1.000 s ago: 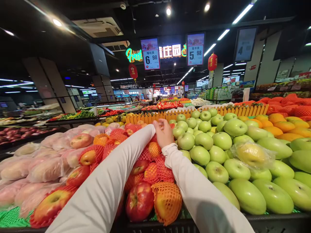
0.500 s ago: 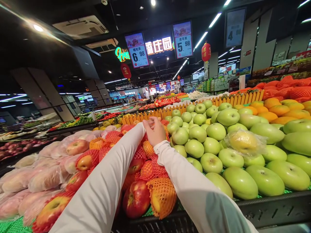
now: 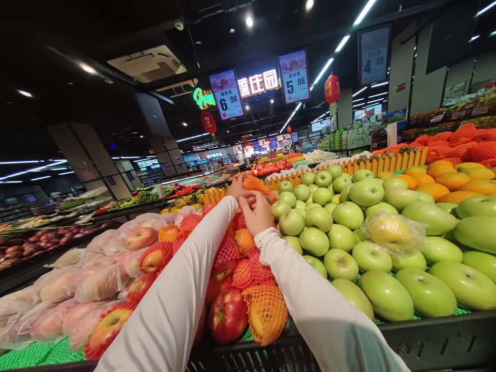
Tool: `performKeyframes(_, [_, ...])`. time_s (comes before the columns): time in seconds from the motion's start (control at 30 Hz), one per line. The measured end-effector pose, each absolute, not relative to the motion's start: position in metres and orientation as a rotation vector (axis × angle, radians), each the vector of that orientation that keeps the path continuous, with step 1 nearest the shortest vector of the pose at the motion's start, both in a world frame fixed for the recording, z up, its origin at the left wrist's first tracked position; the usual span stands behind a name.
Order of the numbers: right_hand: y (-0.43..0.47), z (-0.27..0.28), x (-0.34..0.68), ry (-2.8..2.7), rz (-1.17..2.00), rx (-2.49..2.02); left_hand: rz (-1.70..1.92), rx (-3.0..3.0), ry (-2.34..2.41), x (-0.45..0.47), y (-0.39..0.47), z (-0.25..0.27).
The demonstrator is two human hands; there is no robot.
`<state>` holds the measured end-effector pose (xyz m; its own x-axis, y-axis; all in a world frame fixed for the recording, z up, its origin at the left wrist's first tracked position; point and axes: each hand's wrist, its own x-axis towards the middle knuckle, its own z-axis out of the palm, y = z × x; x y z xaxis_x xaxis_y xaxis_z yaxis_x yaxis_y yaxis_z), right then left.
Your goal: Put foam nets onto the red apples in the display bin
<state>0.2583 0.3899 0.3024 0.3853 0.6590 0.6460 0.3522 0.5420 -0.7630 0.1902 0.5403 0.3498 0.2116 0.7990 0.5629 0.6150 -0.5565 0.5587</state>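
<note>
My left hand reaches across the netted apples, its fingers closed around an apple in an orange foam net. Just in front of it, my right hand has its fingers bent and pressed together against the left hand. What the right fingertips hold, if anything, is hidden. Below both hands lie apples in red and orange foam nets. A bare red apple sits at the front of this heap, beside one in an orange net.
Green apples fill the right side, with one bagged yellow fruit on top. Bagged pink apples lie at left. Oranges lie far right. A low wooden fence runs behind, and a black crate edge in front.
An orange-netted apple has come into sight at my left hand, above my right hand. My right hand has shifted slightly right in view. The whole view has swung a little.
</note>
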Motion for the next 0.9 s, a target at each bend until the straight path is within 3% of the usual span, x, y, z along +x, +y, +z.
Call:
performKeyframes(0.2, [0.394,0.302,0.264,-1.077,0.400,-1.093,1.557,2.403,1.431,0.193,0.489,0.401])
performKeyframes(0.4, [0.388,0.306,0.267,-1.078,0.462,-0.994,1.628,2.050,1.215,0.181,0.407,0.350])
performKeyframes(0.57, [0.400,0.305,0.280,-1.007,0.378,-0.787,1.709,1.887,1.290,0.163,0.400,0.298])
performKeyframes(0.9, [0.403,0.312,0.302,-0.974,0.507,-0.776,1.501,1.225,0.807,0.164,0.388,0.307])
